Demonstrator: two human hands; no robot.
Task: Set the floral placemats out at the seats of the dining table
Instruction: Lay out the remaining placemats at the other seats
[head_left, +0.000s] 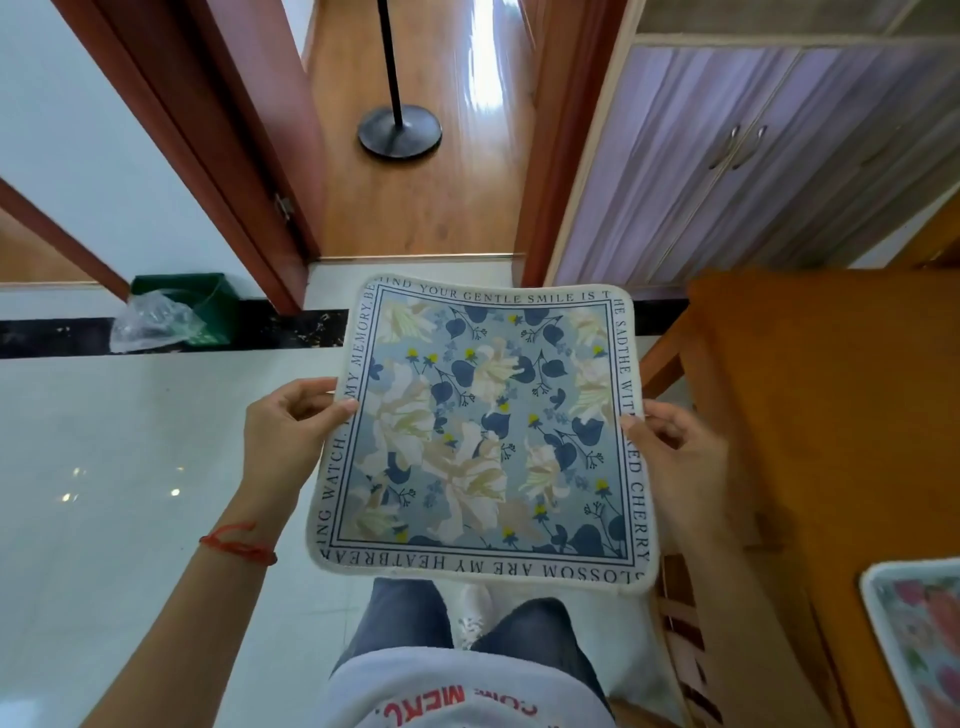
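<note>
I hold a square blue floral placemat with a lettered white border flat in front of me, above the floor. My left hand pinches its left edge, thumb on top. My right hand pinches its right edge the same way. The orange wooden dining table stands to my right, and the mat's right edge is close to its corner. A second placemat with pink flowers lies on the table at the lower right, partly cut off by the frame.
A wooden chair sits under the table edge by my right leg. Ahead is a doorway with a black lamp stand base. A green bin with a plastic bag stands by the left wall, and a lilac cabinet stands behind the table.
</note>
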